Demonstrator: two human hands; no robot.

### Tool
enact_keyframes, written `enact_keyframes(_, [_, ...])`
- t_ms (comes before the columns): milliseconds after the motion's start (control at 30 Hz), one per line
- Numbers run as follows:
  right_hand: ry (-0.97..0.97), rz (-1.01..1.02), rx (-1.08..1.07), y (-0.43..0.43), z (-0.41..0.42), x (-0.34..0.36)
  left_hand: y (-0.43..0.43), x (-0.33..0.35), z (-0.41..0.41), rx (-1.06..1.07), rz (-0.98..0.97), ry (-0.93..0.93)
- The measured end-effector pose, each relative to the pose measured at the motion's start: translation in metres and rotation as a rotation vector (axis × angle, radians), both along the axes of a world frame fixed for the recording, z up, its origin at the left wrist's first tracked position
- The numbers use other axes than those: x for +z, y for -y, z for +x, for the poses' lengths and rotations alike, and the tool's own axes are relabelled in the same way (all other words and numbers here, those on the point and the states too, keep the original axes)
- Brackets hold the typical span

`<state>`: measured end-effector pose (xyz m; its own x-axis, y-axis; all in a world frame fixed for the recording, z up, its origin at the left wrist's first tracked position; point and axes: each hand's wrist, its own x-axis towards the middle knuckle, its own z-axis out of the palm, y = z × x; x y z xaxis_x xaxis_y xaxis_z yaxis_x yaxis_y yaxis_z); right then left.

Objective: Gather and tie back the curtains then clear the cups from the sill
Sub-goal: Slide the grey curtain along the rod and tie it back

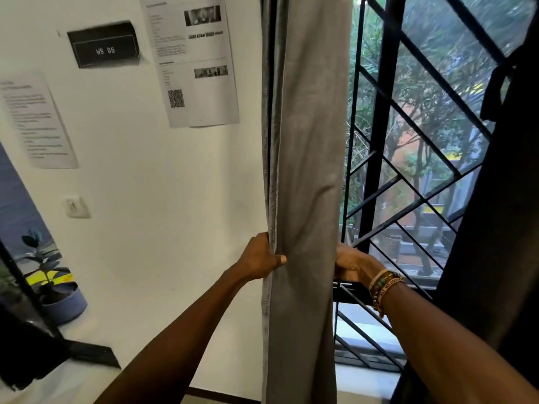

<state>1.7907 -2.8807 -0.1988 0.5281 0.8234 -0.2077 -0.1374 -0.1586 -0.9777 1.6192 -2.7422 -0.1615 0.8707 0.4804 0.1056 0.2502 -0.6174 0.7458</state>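
Both arms stretched forward, hands apart, level. Left hand clamps left edge of curtain, thumb across front. Right hand grips right edge, fingertips hidden behind cloth; bracelets on wrist. Curtain hangs bunched between wall and grille. Lower left: pot holds plant.

Black wall plate, upper left: white chars read "WS 06". Printed sheet to its right: body txt blurred, not legible; carries one QR code at lower left, plus two small b/w photos. Second sheet, far left on wall: lines of txt, too blurred to read. Woven band at wrist of right hand: lettering present, not legible.
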Motion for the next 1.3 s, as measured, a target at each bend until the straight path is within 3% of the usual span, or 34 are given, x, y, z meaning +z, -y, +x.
enact_keyframes(67, [-0.019, 0.078, -0.020, -0.002, -0.008, 0.002, 0.001, 0.001, -0.003, -0.011, -0.037, 0.001])
enact_keyframes(200, [-0.271, 0.224, -0.227, -0.007, -0.011, 0.004, 0.006, 0.003, -0.010, -0.046, -0.155, -0.008])
enact_keyframes(467, [-0.177, 0.075, -0.058, 0.000, -0.015, 0.007, 0.012, -0.001, -0.005, 0.019, 0.030, 0.019])
enact_keyframes(733, [-0.043, 0.055, -0.188, -0.001, -0.018, -0.002, 0.008, -0.020, 0.003, 0.172, 0.180, 0.056])
enact_keyframes(933, [0.030, 0.031, -0.038, 0.001, -0.022, -0.004, 0.013, -0.023, 0.005, 0.080, 0.222, 0.037])
enact_keyframes(1033, [0.176, 0.048, 0.007, -0.001, -0.022, 0.004, 0.016, -0.022, 0.007, 0.069, 0.255, -0.006])
enact_keyframes(1167, [0.277, 0.040, -0.196, -0.008, -0.030, 0.012, 0.008, -0.019, 0.001, 0.116, 0.350, -0.067])
enact_keyframes(1300, [0.473, -0.009, -0.394, -0.004, -0.035, 0.013, -0.007, -0.020, -0.008, 0.210, 0.284, -0.084])
